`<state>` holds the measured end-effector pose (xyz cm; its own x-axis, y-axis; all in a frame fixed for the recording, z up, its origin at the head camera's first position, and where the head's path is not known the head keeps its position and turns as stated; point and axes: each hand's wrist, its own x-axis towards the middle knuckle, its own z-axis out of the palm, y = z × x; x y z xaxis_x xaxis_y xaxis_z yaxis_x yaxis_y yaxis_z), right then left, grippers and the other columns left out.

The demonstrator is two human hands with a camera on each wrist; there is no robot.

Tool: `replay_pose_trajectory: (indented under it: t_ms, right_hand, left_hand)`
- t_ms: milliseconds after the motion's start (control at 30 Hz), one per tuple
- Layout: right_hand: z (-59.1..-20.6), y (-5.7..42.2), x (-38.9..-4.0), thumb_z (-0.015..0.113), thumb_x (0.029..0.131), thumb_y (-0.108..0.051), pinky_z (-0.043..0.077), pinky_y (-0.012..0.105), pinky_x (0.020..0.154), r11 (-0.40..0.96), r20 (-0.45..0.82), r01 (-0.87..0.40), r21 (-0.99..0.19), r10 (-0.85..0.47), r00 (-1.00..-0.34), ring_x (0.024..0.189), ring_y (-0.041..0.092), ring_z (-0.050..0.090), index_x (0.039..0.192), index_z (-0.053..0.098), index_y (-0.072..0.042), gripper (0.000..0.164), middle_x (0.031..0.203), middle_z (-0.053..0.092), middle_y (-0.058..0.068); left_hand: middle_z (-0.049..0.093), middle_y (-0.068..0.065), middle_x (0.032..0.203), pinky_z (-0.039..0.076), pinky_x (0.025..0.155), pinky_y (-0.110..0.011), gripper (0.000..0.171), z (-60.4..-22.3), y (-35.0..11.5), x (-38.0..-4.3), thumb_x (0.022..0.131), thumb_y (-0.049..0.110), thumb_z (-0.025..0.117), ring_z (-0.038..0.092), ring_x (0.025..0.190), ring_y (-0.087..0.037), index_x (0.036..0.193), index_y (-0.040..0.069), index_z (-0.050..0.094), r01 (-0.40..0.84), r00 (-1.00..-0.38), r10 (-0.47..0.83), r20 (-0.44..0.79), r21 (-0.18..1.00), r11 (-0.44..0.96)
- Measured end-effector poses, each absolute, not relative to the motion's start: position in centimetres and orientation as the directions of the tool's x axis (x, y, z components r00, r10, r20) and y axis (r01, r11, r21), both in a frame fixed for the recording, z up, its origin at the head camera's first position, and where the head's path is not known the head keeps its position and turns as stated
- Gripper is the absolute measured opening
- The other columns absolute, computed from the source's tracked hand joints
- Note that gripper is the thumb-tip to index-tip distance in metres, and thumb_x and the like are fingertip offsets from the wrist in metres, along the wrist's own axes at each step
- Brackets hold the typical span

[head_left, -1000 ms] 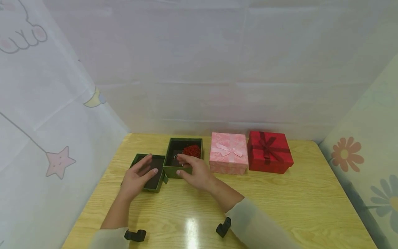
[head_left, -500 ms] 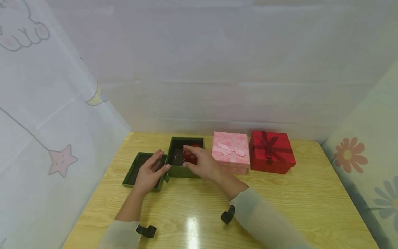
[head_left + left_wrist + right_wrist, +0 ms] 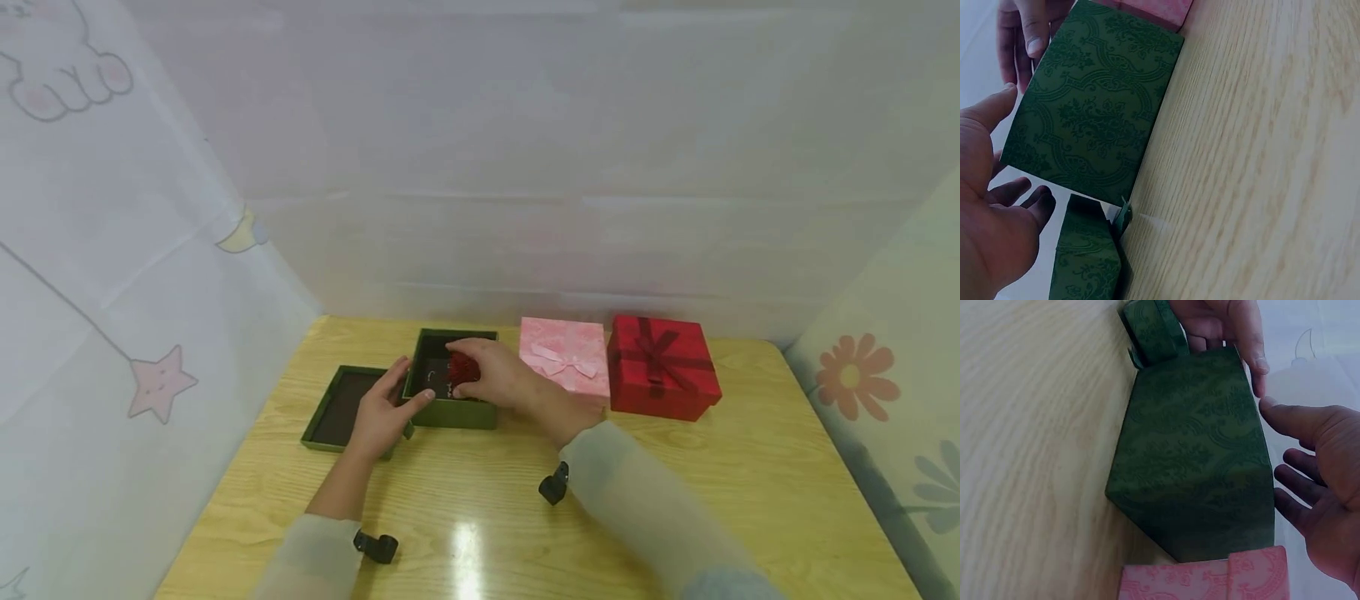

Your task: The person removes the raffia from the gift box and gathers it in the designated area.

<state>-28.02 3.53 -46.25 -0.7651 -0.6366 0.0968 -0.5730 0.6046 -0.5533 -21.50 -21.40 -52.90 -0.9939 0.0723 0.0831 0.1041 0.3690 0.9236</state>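
Left of the green box (image 3: pixel 453 414), the left hand (image 3: pixel 381 418), fingers spread, partly hides a green lid (image 3: pixel 341 410). The right hand (image 3: pixel 501 377), whether pinching I cannot tell, partly covers the red bundle (image 3: pixel 463 368) inside the green box, right of which stand a pink box (image 3: pixel 564 350), then a red box (image 3: pixel 666 367).

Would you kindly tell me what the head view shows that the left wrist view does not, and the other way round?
Only the head view shows the red box, the dark red bundle at the right hand and the pink star on the backdrop.

Only the left wrist view shows clearly the scroll pattern on the outside of the green box.

Both show both hands, the left hand included, the green box, the pink box and the wooden table.
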Motion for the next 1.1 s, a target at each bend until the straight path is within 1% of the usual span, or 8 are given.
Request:
replay_pose_trajectory:
  t_ms: [167,200,267,300,400,800,1033,1100]
  right_hand:
    - [-46.1,3.6,-29.3,0.086,0.088,-0.038,0.043,0.039,0.115,0.624,0.034,-0.595,-0.507,-0.675,-0.737,0.141,0.023,0.050,0.156,0.048,-0.017,0.081,0.155,0.052,0.004]
    - [-46.1,3.6,-29.5,0.086,0.087,-0.038,0.043,0.039,0.115,0.624,0.021,-0.601,-0.499,-0.685,-0.729,0.140,0.023,0.050,0.156,0.049,-0.016,0.081,0.155,0.052,0.004]
    - [-46.1,3.6,-30.0,0.087,0.087,-0.038,0.044,0.039,0.114,0.627,-0.009,-0.610,-0.485,-0.701,-0.713,0.139,0.023,0.051,0.156,0.049,-0.017,0.082,0.155,0.052,0.003]
    - [-46.0,3.6,-30.2,0.087,0.086,-0.038,0.045,0.039,0.113,0.625,-0.024,-0.615,-0.481,-0.710,-0.703,0.138,0.023,0.052,0.155,0.049,-0.017,0.082,0.154,0.053,0.003]
    - [-45.9,3.7,-30.8,0.089,0.085,-0.034,0.048,0.039,0.110,0.610,-0.071,-0.620,-0.493,-0.738,-0.671,0.134,0.025,0.055,0.155,0.049,-0.014,0.083,0.149,0.056,0.004]
    - [-45.7,4.1,-32.8,0.092,0.082,-0.019,0.054,0.037,0.099,0.641,-0.247,-0.598,-0.482,-0.754,-0.609,0.123,0.023,0.061,0.154,0.053,-0.018,0.082,0.141,0.062,0.006]
    - [-45.1,3.4,-33.3,0.094,0.079,-0.018,0.055,0.037,0.095,0.647,-0.308,-0.642,-0.412,-0.761,-0.570,0.121,0.025,0.063,0.152,0.055,-0.021,0.082,0.137,0.065,0.006]
    - [-44.8,3.0,-33.3,0.094,0.079,-0.016,0.056,0.037,0.094,0.652,-0.327,-0.640,-0.408,-0.758,-0.564,0.120,0.024,0.064,0.152,0.056,-0.022,0.082,0.137,0.065,0.005]
  left_hand:
    - [0.026,-0.001,0.170,0.030,0.122,-0.051,0.085,-53.3,-21.0,-21.3,0.092,0.051,0.078,0.025,0.156,-0.027,0.162,0.023,0.039,0.095,-0.995,0.050,0.083,0.912,0.399]
    - [0.028,0.000,0.169,0.040,0.117,-0.050,0.085,-53.4,-21.0,-21.2,0.091,0.054,0.078,0.041,0.147,-0.028,0.162,0.025,0.039,0.085,-0.996,0.040,0.075,0.912,0.402]
    - [0.034,0.001,0.167,0.059,0.094,-0.046,0.086,-53.5,-20.9,-21.0,0.088,0.058,0.078,0.068,0.111,-0.029,0.161,0.031,0.040,0.055,-0.998,0.020,0.052,0.916,0.398]
    - [0.036,0.001,0.166,0.063,0.078,-0.044,0.086,-53.5,-20.8,-20.9,0.088,0.059,0.078,0.071,0.087,-0.028,0.161,0.034,0.041,0.040,-0.999,0.012,0.038,0.921,0.388]
    - [0.041,0.000,0.162,0.048,0.040,-0.035,0.085,-53.7,-20.6,-20.7,0.086,0.060,0.079,0.040,0.039,-0.021,0.159,0.040,0.041,0.003,-1.000,-0.006,0.005,0.939,0.345]
    - [0.046,-0.014,0.158,0.040,0.037,-0.028,0.084,-53.8,-19.7,-20.1,0.085,0.058,0.080,0.033,0.037,-0.012,0.158,0.045,0.041,-0.024,-1.000,0.003,-0.027,0.956,0.292]
    - [0.072,-0.021,0.122,0.038,0.038,-0.026,0.082,-51.4,-19.2,-19.0,0.091,0.044,0.081,0.031,0.035,-0.008,0.161,0.037,0.039,-0.066,-0.998,0.003,-0.069,0.960,0.272]
    - [0.069,-0.025,0.127,0.037,0.039,-0.026,0.081,-50.5,-19.1,-18.6,0.093,0.038,0.081,0.030,0.035,-0.007,0.162,0.032,0.038,-0.075,-0.997,0.006,-0.079,0.963,0.258]
